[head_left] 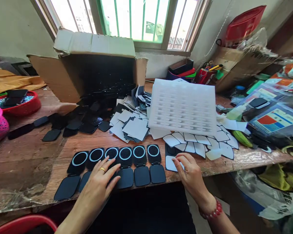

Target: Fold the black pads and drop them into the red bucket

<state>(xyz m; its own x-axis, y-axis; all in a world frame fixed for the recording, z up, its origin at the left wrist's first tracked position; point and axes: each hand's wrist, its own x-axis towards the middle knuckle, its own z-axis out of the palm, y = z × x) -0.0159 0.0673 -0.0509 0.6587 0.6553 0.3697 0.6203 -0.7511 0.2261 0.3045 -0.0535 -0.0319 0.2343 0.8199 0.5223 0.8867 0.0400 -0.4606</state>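
Several black hinged square pads, each with a pale ring on its upper half, lie unfolded in a row along the table's front edge; one ringed half is at the row's right end and one plain lower half at its left end. My left hand rests over the row with fingers spread, its fingertips on the ringed halves, partly covering the pads beneath. My right hand is closed in a pinch at the edge of a white-faced sheet with a black border, lying right of the row.
Behind stands an open cardboard box with black pieces spilling out. White and dark cut sheets are heaped beside a white ridged tray. White-faced panels lie under it. A red basket is at left, clear plastic boxes at right.
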